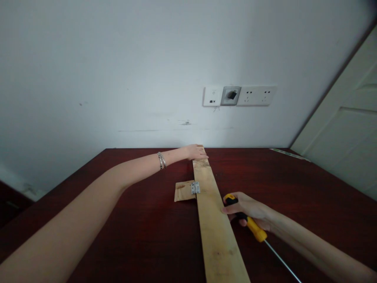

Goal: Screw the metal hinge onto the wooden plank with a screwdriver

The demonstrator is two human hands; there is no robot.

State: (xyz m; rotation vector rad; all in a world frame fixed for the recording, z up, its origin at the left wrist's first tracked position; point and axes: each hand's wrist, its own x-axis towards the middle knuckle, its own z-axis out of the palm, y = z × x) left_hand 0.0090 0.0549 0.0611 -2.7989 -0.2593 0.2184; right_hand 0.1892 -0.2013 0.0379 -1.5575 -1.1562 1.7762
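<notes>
A long pale wooden board (216, 236) lies lengthwise on the dark red table, running from the wall side toward me. My left hand (196, 152) is over its far end, fingers across the top reaching the right edge. A small wooden block (184, 191) sits at the board's left side, with a silver metal hinge (195, 188) spanning the joint. My right hand (249, 210) is closed round the yellow-and-black handle of a screwdriver (257, 230); its shaft points back toward me, to the lower right. A finger of that hand touches or nearly touches the board's right edge.
The dark red table (141, 232) meets a white wall (147, 70) at the back. Sockets and switch plates (256, 96) are on the wall. A thin strip (290, 154) lies near the table's back right corner, beside a pale panelled door (347, 114).
</notes>
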